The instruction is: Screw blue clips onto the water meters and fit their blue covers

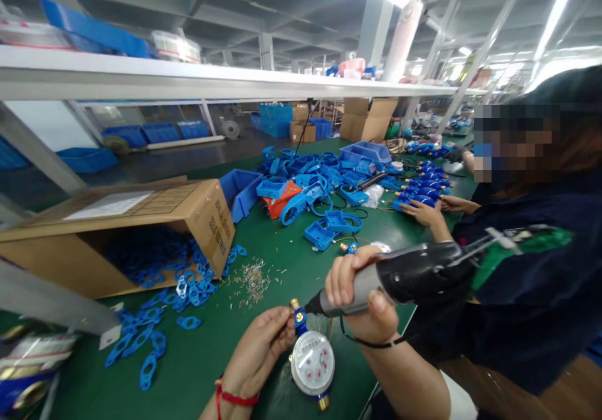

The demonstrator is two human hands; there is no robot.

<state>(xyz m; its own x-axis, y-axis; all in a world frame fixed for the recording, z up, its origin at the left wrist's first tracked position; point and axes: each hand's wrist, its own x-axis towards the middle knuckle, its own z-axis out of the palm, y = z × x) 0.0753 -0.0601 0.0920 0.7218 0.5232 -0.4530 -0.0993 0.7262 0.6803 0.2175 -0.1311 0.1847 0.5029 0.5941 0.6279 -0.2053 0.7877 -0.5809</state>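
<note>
My right hand point(362, 294) is wrapped round a grey and black electric screwdriver point(399, 279), held nearly level with its dark tip pointing left. The tip is close to the upper end of a blue water meter point(313, 362) with a round white dial and brass ends; whether it touches is unclear. My left hand point(263, 345), with a red cord at the wrist, pinches at the meter's upper brass end. What lies between its fingertips is too small to name. A pile of small screws point(254, 281) lies beyond on the green table point(188, 370).
At the left, an open cardboard box point(211, 225) spills blue flat oval parts point(149, 370). Blue plastic housings point(320, 235) and an orange piece point(281, 202) are heaped behind. A person point(531, 282) on the right handles blue meter bodies point(426, 185). A white shelf point(235, 81) crosses above.
</note>
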